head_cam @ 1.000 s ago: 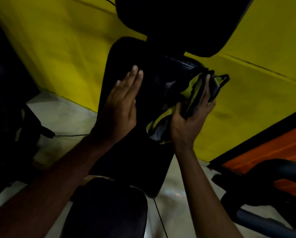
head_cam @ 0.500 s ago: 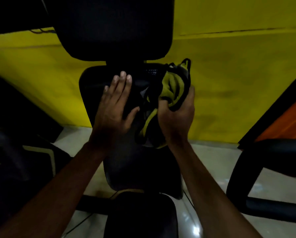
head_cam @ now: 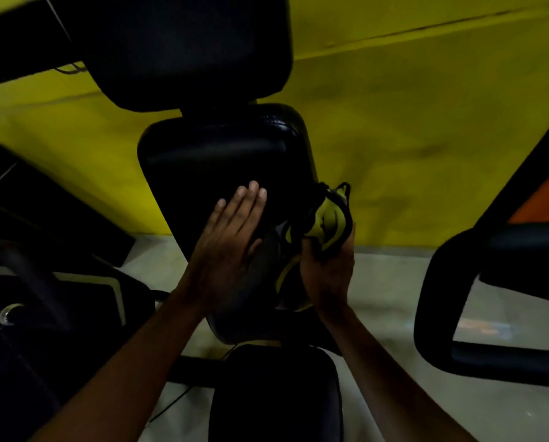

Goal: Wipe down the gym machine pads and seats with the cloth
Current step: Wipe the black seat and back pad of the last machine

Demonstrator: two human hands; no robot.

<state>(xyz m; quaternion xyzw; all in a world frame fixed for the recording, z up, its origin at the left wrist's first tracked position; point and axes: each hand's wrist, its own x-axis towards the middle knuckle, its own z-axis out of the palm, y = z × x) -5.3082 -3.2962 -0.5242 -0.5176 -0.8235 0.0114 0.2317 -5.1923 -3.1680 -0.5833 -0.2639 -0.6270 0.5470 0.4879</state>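
The back pad (head_cam: 222,161) is a long, rounded block of smooth black vinyl with a stitched seam near its top edge, under a squarer head pad (head_cam: 187,49). The cloth (head_cam: 325,228) is soft, bunched, yellow-green with dark trim. The right hand (head_cam: 329,272) has it clenched in its grip against the pad's right edge. The left hand (head_cam: 231,247) lies flat, fingers released, on the pad's face.

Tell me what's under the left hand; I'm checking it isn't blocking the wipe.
The left hand lies flat on the black back pad. The pad beneath the palm is hidden. The cloth is beside it, in the right hand.
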